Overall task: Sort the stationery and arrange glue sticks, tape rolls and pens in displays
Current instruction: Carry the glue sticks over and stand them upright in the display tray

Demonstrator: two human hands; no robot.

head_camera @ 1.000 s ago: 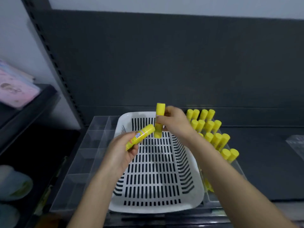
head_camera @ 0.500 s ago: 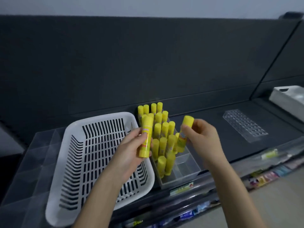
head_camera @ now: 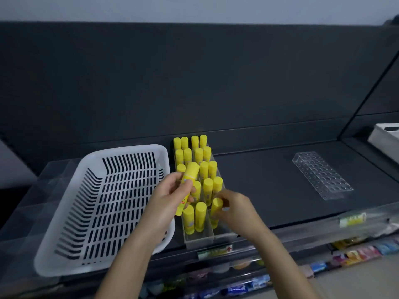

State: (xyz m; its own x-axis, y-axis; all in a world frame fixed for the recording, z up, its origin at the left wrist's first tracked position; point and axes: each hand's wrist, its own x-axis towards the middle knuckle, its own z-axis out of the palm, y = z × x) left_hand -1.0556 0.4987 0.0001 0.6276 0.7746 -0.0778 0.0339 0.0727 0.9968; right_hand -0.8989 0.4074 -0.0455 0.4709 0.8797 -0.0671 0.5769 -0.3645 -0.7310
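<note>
Several yellow glue sticks (head_camera: pixel 199 156) stand upright in rows in a clear display tray (head_camera: pixel 199 239) on the dark shelf. My left hand (head_camera: pixel 166 203) grips one yellow glue stick (head_camera: pixel 189 175), tilted, just left of the rows. My right hand (head_camera: pixel 234 209) holds another glue stick (head_camera: pixel 216 207) at the tray's front right slot, its lower end down among the others. A white slotted basket (head_camera: pixel 71 201) sits left of the tray and holds nothing that I can see.
A clear acrylic holder with rows of holes (head_camera: pixel 321 175) lies on the shelf to the right. A white box (head_camera: pixel 386 134) sits at the far right. Clear dividers (head_camera: pixel 26 190) flank the basket. Packaged goods (head_camera: pixel 356 253) fill the lower shelf.
My right hand has come down with its glue stick into the tray's front right. My left hand still holds its stick beside the rows. The view has shifted slightly.
</note>
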